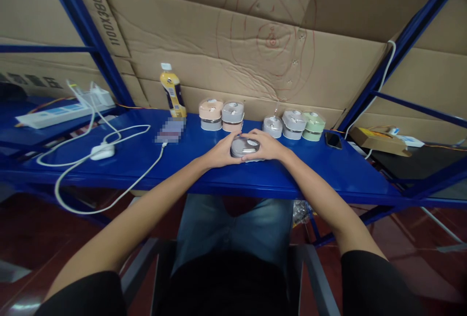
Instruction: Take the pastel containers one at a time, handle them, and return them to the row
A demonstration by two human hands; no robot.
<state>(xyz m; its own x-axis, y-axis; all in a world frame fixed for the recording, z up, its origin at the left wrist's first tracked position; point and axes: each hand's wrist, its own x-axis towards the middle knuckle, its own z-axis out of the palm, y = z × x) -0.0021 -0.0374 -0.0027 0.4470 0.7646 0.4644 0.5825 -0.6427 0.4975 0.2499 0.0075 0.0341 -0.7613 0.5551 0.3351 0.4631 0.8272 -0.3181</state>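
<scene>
At the centre of the frame, a gray container (244, 147) is gripped between the person's two hands near the front of the blue counter (204, 175). The left hand (222, 152) curves around its left side and the right hand (269, 145) around its right, fingers bent over the far edge. Just above them, peach-and-gray containers (221, 115) stand left of centre; more gray containers (288, 123) and a green container (313, 126) stand to the right. A yellow-labelled bottle (171, 91) rises at upper left, and a dark phone (333, 140) lies at right.
</scene>
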